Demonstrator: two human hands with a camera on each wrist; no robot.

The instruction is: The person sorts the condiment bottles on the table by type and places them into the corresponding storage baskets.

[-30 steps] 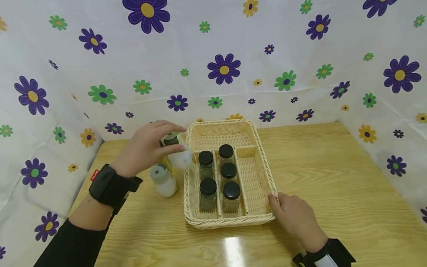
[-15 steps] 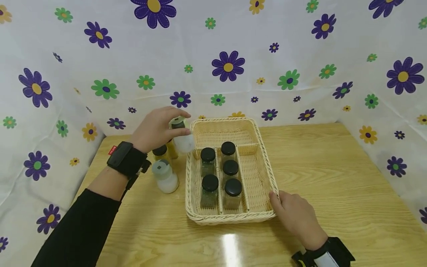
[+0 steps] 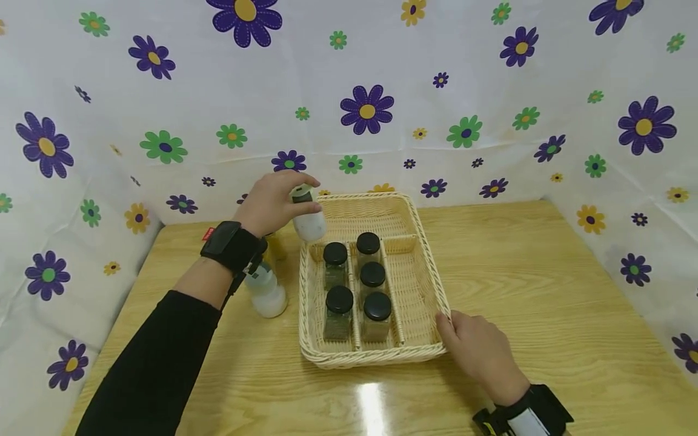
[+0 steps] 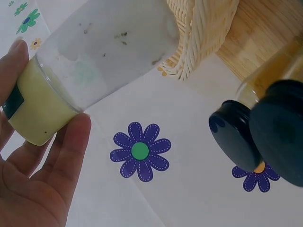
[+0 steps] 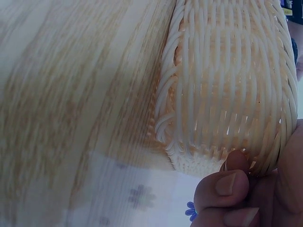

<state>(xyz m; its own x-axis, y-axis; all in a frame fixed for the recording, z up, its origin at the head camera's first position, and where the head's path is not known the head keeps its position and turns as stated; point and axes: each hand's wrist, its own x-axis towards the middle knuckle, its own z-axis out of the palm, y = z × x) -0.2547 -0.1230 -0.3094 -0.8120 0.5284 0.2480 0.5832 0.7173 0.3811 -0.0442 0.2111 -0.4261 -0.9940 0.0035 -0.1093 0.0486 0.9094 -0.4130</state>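
My left hand (image 3: 272, 203) holds a clear seasoning shaker (image 3: 309, 225) by its pale yellow-green cap (image 4: 45, 101), thumb on one side and fingers on the other. The shaker's body shows white contents and overlaps the back left rim of the wicker basket (image 3: 376, 361) in the head view. At the basket's front right corner, my right hand (image 3: 482, 351) grips the woven rim, fingers curled against the wicker wall (image 5: 222, 85) in the right wrist view. Several black-lidded spice jars (image 3: 339, 300) stand upright in the basket's left and middle compartments.
Left of the basket, another shaker (image 3: 269, 298) with white contents stands on the wooden table (image 3: 518, 254). Jars with yellowish contents and black lids (image 4: 234, 135) stand behind it, partly hidden by my left wrist. A flowered cloth (image 3: 414, 115) borders the table's back and sides.
My left hand has carried the shaker up, back and rightward, toward the basket's back left. My right hand keeps its grip on the basket corner.
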